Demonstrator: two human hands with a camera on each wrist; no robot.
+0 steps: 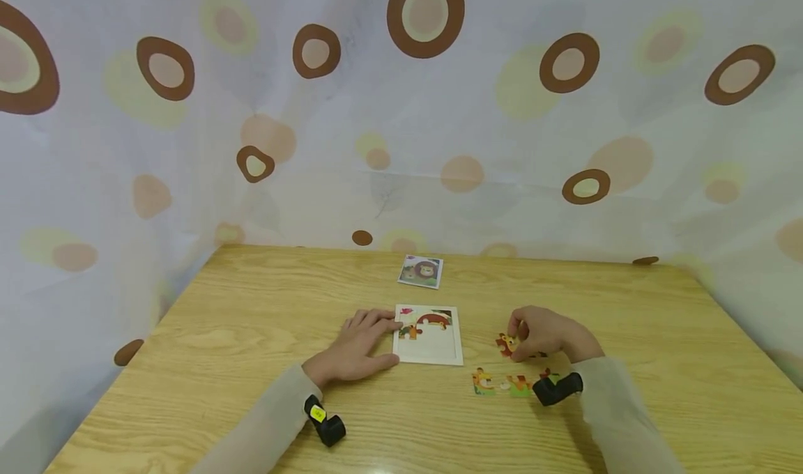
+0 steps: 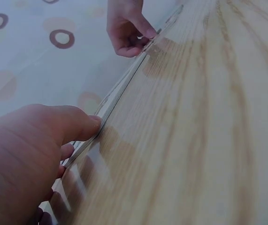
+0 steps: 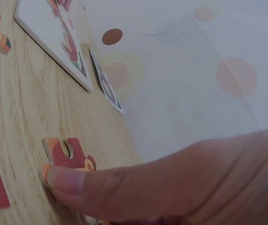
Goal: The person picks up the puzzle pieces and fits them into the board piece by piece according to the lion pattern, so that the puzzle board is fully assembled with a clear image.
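A white puzzle frame [image 1: 433, 352] lies on the table, partly filled along its top and left with picture pieces. My left hand [image 1: 360, 348] rests against its left side, fingers spread and fairly straight; in the left wrist view the thumb [image 2: 80, 123] touches the frame's edge. To the right of the frame, my right hand [image 1: 542, 331] pinches a red and orange puzzle piece [image 1: 505, 345] low over the table. In the right wrist view the thumb covers part of that piece [image 3: 70, 152]. The other fingers are mostly hidden there.
Loose puzzle pieces [image 1: 483, 381] lie in a row near the right wrist, partly covered by the black wrist camera [image 1: 557, 389]. Behind the frame is a small lion picture card [image 1: 421, 271]. A patterned cloth [image 1: 401, 125] hangs along the wooden table's [image 1: 251, 307] back edge.
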